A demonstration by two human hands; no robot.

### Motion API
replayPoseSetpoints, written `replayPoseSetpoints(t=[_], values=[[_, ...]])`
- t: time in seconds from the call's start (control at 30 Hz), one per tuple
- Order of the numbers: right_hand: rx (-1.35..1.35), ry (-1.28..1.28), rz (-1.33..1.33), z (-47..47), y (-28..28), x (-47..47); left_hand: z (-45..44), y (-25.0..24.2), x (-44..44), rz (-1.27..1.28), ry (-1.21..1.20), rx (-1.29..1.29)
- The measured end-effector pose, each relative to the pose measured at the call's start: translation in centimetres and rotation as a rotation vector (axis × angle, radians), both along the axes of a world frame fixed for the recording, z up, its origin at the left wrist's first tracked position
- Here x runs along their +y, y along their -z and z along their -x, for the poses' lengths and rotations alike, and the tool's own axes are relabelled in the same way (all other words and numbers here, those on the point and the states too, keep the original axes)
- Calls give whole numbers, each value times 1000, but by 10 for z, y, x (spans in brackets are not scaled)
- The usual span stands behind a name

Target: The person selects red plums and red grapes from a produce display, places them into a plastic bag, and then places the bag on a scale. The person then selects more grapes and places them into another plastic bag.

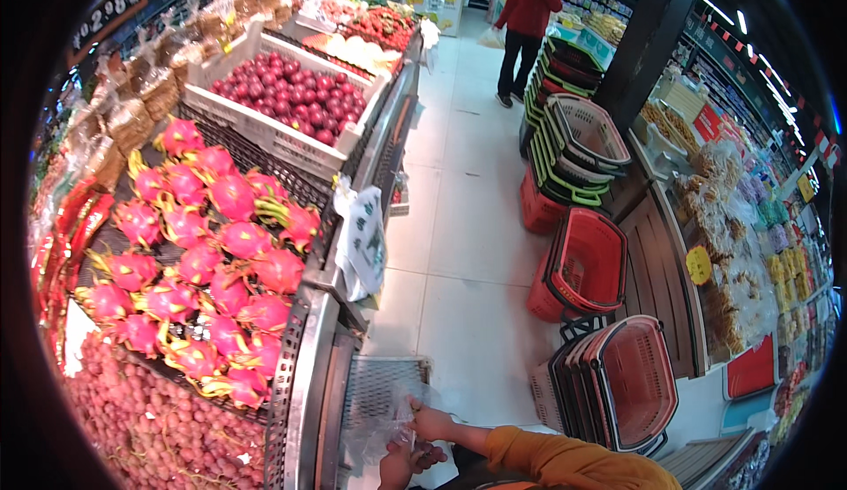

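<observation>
At the bottom of the head view, a thin clear plastic bag (384,434) is bunched between my two hands. My right hand (431,422), below an orange sleeve, pinches its upper part. Lower down, my left hand (396,469) grips the bag too. Beside the left fingers are small round reddish things (431,455) that look like grapes; whether they lie inside the bag is hard to tell. Left of the hands, a bed of red grapes (165,424) fills the near part of the fruit stand. Behind it, pink dragon fruits (198,262) lie in a black crate.
A metal rail (304,358) edges the stand, with white plastic bags (362,242) hanging there. Below is a grey latticed crate (384,384). Stacked shopping baskets (635,377) line the aisle's right. A white crate (265,109) holds dark red fruit. A person (527,20) stands farther up the aisle.
</observation>
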State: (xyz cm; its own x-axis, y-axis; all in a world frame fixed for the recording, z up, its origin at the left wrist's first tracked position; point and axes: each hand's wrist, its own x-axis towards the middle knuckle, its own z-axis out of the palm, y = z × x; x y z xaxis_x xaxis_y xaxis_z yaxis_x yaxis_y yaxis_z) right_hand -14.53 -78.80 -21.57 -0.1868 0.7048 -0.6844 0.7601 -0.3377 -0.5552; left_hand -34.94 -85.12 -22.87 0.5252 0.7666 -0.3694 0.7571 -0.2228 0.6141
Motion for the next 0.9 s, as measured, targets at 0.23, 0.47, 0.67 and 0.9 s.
replayPoseSetpoints(t=[0.23,0.47,0.67,0.9], values=[[-71,-373,-200,17,-88,-2,17,-48,10,53,-64,81],[-58,-230,-523,30,-148,11,30,-96,7,298,-189,-200],[1,-189,-251,46,-155,39,66,-92,-28,185,-264,-183],[-76,-215,-312,68,-152,59,102,-128,-87,40,-645,-80]])
